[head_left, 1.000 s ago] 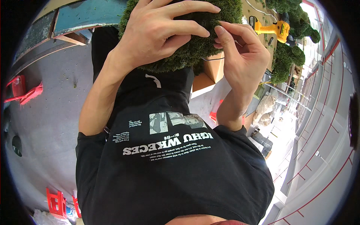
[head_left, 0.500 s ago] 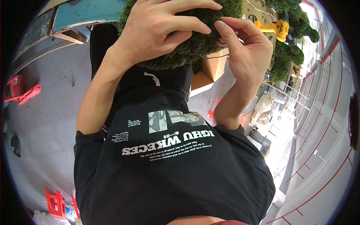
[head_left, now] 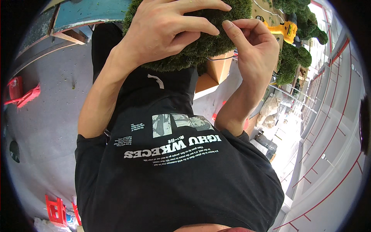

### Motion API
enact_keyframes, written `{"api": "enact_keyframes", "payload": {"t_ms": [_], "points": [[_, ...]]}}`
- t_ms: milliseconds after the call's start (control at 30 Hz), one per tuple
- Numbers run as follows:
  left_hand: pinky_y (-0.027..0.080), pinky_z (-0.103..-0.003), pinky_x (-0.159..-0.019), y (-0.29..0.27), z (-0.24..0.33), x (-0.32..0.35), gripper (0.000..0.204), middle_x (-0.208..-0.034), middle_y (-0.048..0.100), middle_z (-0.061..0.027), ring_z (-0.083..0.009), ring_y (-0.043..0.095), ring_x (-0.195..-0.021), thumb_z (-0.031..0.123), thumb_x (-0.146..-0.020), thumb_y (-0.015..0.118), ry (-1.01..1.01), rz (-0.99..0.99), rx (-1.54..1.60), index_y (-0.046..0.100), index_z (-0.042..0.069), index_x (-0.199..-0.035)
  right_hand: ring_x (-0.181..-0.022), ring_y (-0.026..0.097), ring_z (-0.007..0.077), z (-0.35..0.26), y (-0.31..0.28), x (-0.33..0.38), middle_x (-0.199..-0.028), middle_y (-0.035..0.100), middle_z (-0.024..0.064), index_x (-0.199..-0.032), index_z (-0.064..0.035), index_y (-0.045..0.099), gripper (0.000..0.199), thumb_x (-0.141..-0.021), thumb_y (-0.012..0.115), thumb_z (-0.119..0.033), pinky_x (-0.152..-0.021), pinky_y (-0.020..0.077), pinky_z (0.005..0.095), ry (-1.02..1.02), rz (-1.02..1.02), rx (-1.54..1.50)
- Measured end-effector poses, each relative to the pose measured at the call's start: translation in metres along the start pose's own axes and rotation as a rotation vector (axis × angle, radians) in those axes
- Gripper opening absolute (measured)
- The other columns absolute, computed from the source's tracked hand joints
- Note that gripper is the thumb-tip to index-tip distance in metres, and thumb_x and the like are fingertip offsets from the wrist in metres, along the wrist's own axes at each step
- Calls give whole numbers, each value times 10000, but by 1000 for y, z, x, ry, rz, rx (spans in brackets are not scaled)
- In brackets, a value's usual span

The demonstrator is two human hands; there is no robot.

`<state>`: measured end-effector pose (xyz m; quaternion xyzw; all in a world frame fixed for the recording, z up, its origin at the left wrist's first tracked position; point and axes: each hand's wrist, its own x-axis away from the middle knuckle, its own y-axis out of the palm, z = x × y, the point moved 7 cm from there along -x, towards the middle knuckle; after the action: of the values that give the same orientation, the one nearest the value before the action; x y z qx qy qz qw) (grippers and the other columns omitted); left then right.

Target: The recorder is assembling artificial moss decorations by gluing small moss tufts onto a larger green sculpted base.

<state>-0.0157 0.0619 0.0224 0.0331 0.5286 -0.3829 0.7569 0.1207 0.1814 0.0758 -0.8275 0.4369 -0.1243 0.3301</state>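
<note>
A round, bushy clump of green artificial foliage is in front of me at the top of the view. My left hand lies over its left side with the fingers spread out, index and middle fingers reaching right across the green. Against the clump's right side, my right hand has its thumb and forefinger drawn close together and the other fingers curled. Whatever sits between those fingertips is too small or hidden to make out. A thin dark wire runs from under the clump toward my right wrist.
A yellow drill lies on the board at right, beside more green clumps. An open cardboard box stands below the foliage. At left are a teal tabletop, a red brush and a red stool.
My right hand has shifted very slightly, its thumb and forefinger staying at the foliage. My left hand keeps nearly the same place on the clump.
</note>
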Motion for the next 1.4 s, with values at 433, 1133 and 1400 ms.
{"api": "enact_keyframes", "payload": {"t_ms": [433,1133,1400], "points": [[349,-504,-1145,2,-2,0,198,-1356,676,-14,-318,513,-1393,121,-757,782,-14,-10,10,789,218,-930,-689,552,16,2,5,4,-767,664,-28,-941,7,733,149,-872,845,-65,-626,404,167,-66,41,164],[327,-526,-1158,-2,10,-16,289,-1373,682,-29,-344,483,-1417,40,-786,688,-138,-248,-80,808,235,-962,-926,673,71,11,-7,7,-1002,740,41,-1099,30,718,162,-958,734,-47,-843,513,220,-127,9,-335],[380,-452,-1127,0,26,-19,224,-1384,627,-153,-340,557,-1311,53,-877,753,-316,230,18,718,63,-1098,-766,570,19,24,-6,14,-829,651,-42,-1056,8,716,197,-897,808,-64,-679,446,181,-52,157,-387]]}}
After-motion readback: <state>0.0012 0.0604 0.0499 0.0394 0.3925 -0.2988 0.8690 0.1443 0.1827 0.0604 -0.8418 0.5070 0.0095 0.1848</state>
